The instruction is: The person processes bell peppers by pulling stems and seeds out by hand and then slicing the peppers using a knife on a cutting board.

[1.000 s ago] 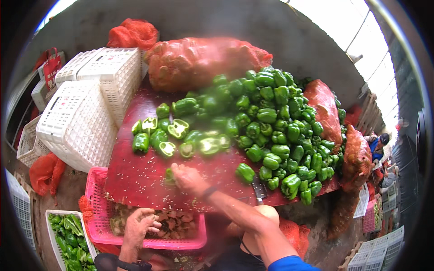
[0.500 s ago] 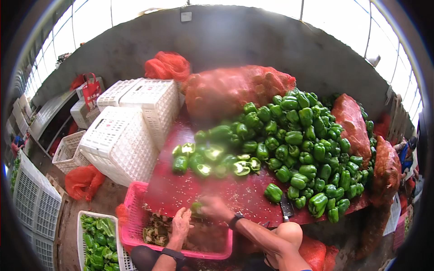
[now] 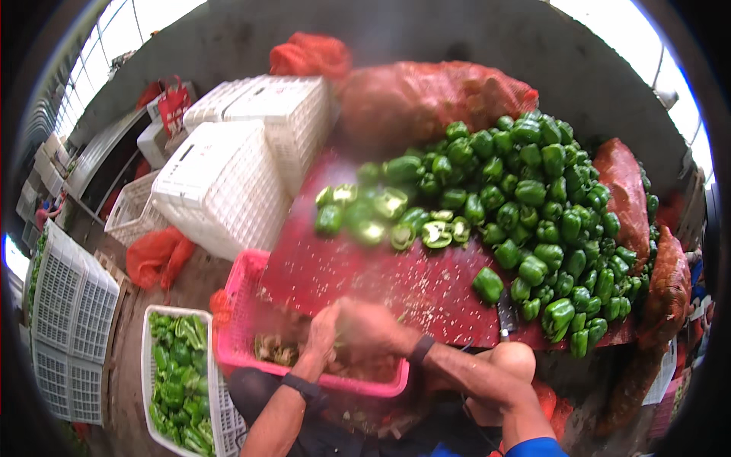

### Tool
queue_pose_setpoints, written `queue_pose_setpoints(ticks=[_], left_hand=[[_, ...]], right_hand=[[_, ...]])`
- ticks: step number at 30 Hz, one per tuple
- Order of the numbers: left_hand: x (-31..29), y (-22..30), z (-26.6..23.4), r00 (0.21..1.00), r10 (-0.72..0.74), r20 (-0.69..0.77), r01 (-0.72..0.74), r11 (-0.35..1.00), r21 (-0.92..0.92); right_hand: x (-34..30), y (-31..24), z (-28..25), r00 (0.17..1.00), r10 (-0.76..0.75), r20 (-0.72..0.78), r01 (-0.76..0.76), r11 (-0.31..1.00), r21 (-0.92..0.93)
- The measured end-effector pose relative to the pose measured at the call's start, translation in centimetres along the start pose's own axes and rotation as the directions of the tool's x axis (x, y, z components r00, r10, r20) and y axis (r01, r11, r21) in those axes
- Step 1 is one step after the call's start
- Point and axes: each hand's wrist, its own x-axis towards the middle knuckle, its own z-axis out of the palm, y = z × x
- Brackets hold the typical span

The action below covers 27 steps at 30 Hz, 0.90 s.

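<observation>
My left hand (image 3: 323, 332) and my right hand (image 3: 373, 327) meet above a pink basket (image 3: 242, 305) at the near edge of the red table (image 3: 365, 286). The left fingers look curled in; what they grip is hidden. Motion blurs my right hand, so its fingers do not show clearly. Brown-green scraps (image 3: 276, 349) lie in the basket below. Cut green bell peppers (image 3: 437, 234) rest on the table ahead, their pale insides showing. To the right is a large pile of whole green bell peppers (image 3: 548, 221), with a knife (image 3: 505, 311) beside it at the table edge.
White plastic crates (image 3: 225, 186) are stacked on the left. A white crate (image 3: 180, 381) of green pepper pieces stands on the floor at lower left. Full red mesh sacks (image 3: 434, 99) lie behind and right of the pile. Red netting (image 3: 158, 257) lies near the crates.
My hands have come together, and the green piece seen between them before no longer shows. The view has tilted down, so the table sits higher in it.
</observation>
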Motion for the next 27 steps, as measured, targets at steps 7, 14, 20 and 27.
queue_pose_setpoints(ticks=[7, 14, 20, 27], left_hand=[[-0.1, -1.1, -2.7, 0.993, 0.063, 0.100, -0.085, 0.968, 0.235], [-0.3, -1.1, -2.6, 0.976, 0.215, 0.032, -0.216, 0.944, 0.250], [-0.3, -2.6, -4.3, 0.969, 0.246, -0.010, -0.238, 0.946, 0.219], [1.0, -4.7, -5.8, 0.925, 0.380, 0.010, -0.380, 0.925, -0.002]], right_hand=[[0.3, -1.4, 1.1, 0.977, 0.090, 0.191, -0.094, 0.995, 0.015], [0.1, -1.2, 2.7, 0.979, 0.140, 0.151, -0.160, 0.979, 0.129], [0.5, -2.5, 1.2, 0.948, 0.298, 0.108, -0.315, 0.844, 0.434], [1.5, -2.7, 0.6, 0.976, 0.127, -0.179, -0.110, 0.988, 0.105]])
